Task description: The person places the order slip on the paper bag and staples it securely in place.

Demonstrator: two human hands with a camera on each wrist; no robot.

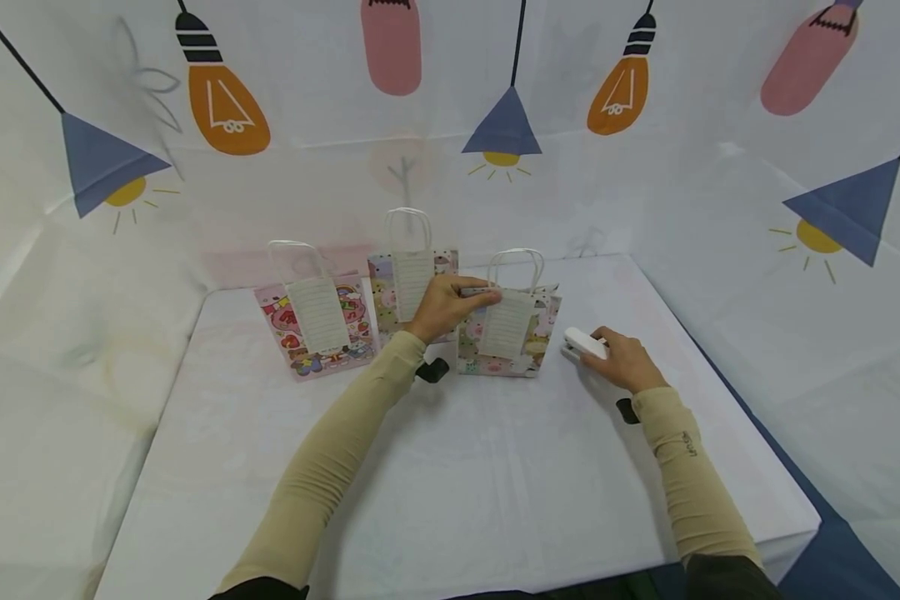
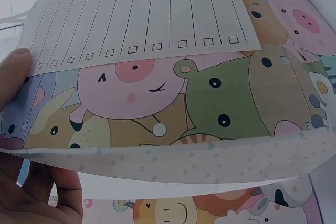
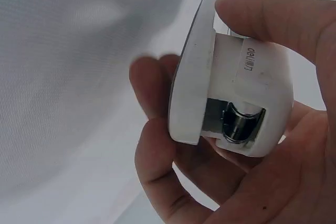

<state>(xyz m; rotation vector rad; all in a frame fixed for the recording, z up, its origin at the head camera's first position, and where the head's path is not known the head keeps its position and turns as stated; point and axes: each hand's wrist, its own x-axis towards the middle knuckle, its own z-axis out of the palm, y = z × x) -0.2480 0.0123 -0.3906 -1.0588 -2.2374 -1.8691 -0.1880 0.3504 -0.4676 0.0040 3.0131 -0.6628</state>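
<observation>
My left hand (image 1: pixel 447 305) pinches the top edge of the right-hand paper gift bag (image 1: pixel 543 333), thumb on the checklist sheet (image 2: pixel 142 22) and fingers behind the bag's wall. Cartoon animals cover this bag, and white twisted handles (image 1: pixel 515 254) rise from its top. The sheet lies against its front, with ruled lines and small boxes. In my right hand (image 1: pixel 630 364) is a white stapler (image 1: pixel 585 342), gripped between thumb and curled fingers just right of the bag. The right wrist view shows the stapler's body (image 3: pixel 252 77) from close up, tilted on its side.
A pink cartoon gift bag (image 1: pixel 356 321) with a lined sheet stands at the left. Behind my left hand is another animal-print bag (image 1: pixel 382 279), also with a sheet. A white cloth covers the table (image 1: pixel 495 483); printed curtains (image 1: pixel 307 167) hang around it.
</observation>
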